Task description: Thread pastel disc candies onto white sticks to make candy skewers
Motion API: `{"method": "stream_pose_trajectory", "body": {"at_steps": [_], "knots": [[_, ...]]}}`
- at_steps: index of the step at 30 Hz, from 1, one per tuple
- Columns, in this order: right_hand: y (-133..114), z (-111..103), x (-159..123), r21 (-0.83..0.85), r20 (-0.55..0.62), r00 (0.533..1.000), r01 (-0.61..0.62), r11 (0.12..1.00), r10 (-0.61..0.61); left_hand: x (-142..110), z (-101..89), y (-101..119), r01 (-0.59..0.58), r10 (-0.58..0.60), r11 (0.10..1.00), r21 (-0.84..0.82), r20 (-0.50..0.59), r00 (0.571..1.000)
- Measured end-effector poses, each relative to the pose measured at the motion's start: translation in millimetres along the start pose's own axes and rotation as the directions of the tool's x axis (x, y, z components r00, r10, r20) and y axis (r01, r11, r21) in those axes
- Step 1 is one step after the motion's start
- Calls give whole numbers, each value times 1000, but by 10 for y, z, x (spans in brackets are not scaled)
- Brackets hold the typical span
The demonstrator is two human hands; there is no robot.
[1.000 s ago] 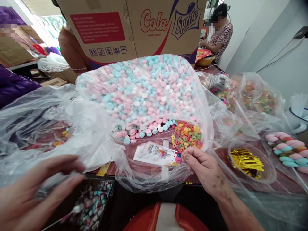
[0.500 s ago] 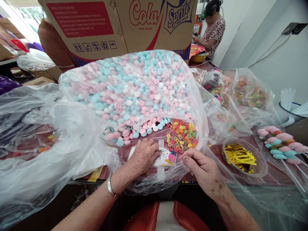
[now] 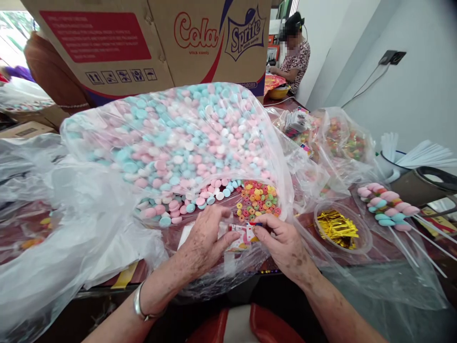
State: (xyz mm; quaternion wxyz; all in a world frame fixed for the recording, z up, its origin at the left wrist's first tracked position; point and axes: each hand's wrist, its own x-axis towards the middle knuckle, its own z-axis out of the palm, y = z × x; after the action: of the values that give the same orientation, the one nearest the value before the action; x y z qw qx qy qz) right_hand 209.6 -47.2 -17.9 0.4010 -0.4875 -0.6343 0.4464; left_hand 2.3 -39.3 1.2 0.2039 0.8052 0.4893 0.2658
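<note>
My left hand [image 3: 205, 238], with a silver bangle at the wrist, lies over a stack of small printed plastic bags [image 3: 184, 235], thumb apart from the fingers. My right hand [image 3: 285, 243] pinches the right end of a colourful printed plastic bag [image 3: 237, 234] between thumb and forefinger. Just beyond the hands are fruit-coloured ring candies [image 3: 259, 197] in a heap. Pink, blue and white round candies [image 3: 178, 143] fill a large clear bag, some spilling from its mouth toward my left hand.
A cardboard box [image 3: 167, 43] stands behind the candy bag. Gold twist ties [image 3: 337, 228] lie in a clear tub on the right, beside candy skewers [image 3: 389, 207] and a mug [image 3: 392, 166] of white sticks. Crumpled plastic [image 3: 96, 214] covers the left. Another person [image 3: 294, 57] works at the back.
My left hand has come in from the left onto the bag stack. My right hand has kept its pinch, and the bag's end now shows raised at its fingertips. The view has shifted right.
</note>
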Motion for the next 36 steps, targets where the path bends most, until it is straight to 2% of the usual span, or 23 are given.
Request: {"method": "stream_pose_trajectory", "body": {"at_steps": [2,4,7,9,12,15,17,21,25,27,28,29,30,31,32,33,34,36], "knots": [[-17,-32,-11,-65,12,999,35,997,-34,40,-23,63,-34,34,999,-37,15,999],[-26,-69,-22,-104,25,998,57,993,-55,93,-49,107,-44,51,997,-68,111,992],[-13,-120,-35,-135,43,993,112,984,-107,164,-46,118,43,-11,992,-116,258,966],[9,-147,-42,-182,39,982,190,965,-186,196,-8,97,78,-35,988,-132,296,955],[38,-174,-47,-312,-5,943,316,896,-334,225,60,69,4,37,989,-148,277,960],[51,-190,-42,-412,-67,897,374,831,-437,243,95,83,-56,101,984,-167,279,955],[52,-197,-34,-441,-104,885,367,819,-453,258,99,108,-25,92,978,-209,316,944],[4,-191,-23,-456,-159,896,306,836,-414,307,88,133,60,66,933,-356,331,941],[-94,-271,-19,-451,-167,897,299,841,-409,380,95,82,57,59,935,-349,313,948],[-101,-473,-41,-466,-214,892,266,844,-399,415,99,41,47,40,937,-345,243,969],[-79,-635,-67,-491,-274,880,219,843,-388,429,97,21,36,37,937,-347,202,979],[-36,-836,-105,-537,-365,850,141,831,-380,440,92,4,22,37,937,-349,161,986],[29,-1069,-153,-607,-464,789,47,793,-402,449,85,-11,3,44,937,-349,126,991],[112,-1321,-209,-684,-529,723,-53,728,-445,456,76,-21,-16,54,939,-345,99,994],[208,-1578,-270,-777,-536,664,-147,612,-522,461,67,-28,-37,68,940,-339,81,994],[312,-1824,-333,-860,-488,642,-236,453,-591,465,59,-31,-54,80,941,-334,66,995],[414,-2045,-393,-873,-480,627,-272,405,-613,469,54,-29,-70,90,941,-331,48,995],[595,-2380,-497,-883,-468,628,-304,358,-622,482,50,-11,-88,103,938,-336,28,994]]}}
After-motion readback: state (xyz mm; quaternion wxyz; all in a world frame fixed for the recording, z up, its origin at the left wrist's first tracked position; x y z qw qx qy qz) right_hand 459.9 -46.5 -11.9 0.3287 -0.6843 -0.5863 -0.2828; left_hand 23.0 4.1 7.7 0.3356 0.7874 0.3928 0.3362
